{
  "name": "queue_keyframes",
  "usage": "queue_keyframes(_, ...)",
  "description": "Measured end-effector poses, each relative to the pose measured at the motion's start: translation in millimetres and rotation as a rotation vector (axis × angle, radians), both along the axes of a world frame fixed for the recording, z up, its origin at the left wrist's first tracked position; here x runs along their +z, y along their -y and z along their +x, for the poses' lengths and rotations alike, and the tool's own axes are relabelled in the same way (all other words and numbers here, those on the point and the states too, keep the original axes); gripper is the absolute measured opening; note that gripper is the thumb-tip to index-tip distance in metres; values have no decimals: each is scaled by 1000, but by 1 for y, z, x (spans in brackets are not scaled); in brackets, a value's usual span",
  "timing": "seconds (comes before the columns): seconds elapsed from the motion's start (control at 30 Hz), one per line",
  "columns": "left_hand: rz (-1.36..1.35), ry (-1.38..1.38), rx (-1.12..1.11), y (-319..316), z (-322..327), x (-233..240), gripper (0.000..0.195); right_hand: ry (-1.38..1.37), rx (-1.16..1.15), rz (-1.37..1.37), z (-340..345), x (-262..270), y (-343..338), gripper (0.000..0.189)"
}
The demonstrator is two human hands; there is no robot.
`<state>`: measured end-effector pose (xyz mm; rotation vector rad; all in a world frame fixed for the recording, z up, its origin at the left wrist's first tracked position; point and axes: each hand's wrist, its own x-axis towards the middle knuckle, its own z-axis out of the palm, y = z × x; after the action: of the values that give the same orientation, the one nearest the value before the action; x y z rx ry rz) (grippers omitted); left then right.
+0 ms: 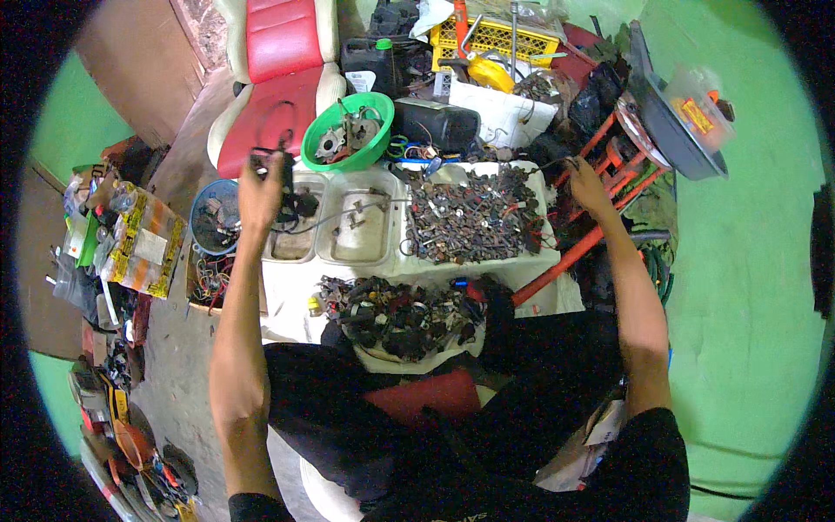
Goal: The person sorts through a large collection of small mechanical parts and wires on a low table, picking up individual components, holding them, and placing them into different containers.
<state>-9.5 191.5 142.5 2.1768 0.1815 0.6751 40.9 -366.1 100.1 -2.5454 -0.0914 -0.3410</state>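
My left hand (259, 203) grips a black part (280, 171), possibly plastic, with a thin dark cable looping up from it. Below that hand, a grey cable (346, 215) runs right across two shallow metal trays (324, 225) toward a heap of small mixed parts (470, 215). A few small metal pieces (355, 214) lie in the right-hand tray. Beyond the heap's right side, my right hand (587, 186) pinches a thin dark cable end, whose path over the heap is hard to follow. Between my knees sits a container of dark connectors and fittings (404, 313).
A green basin (385, 147) of metal parts stands behind the trays, near a red and white seat (274, 124). At left are a blue basin (215, 189) and a box of wires (212, 280). An orange metal stand (564, 261) rises close to my right arm.
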Motion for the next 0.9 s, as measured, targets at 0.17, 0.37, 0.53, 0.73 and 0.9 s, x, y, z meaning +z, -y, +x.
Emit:
queue_keyframes(0.17, 104, -269, -242, 31, -9, 3, 54, -310, 253, 511, -48, 103, -117, 35)
queue_keyframes(0.37, -259, -276, -371, 88, -15, 30, 68, -417, 648, 1177, -67, 130, -152, 49)
queue_keyframes(0.53, -720, -345, -528, 90, -13, 39, 46, -656, 1185, 227, -66, 106, -181, 40)
queue_keyframes(0.73, -1032, -238, -472, 98, -24, 56, 37, -636, 1267, -182, -85, 70, -185, 36)
queue_keyframes(0.9, -1073, -196, -575, 103, -32, 60, 31, -443, 858, 430, -87, 95, -206, 49)
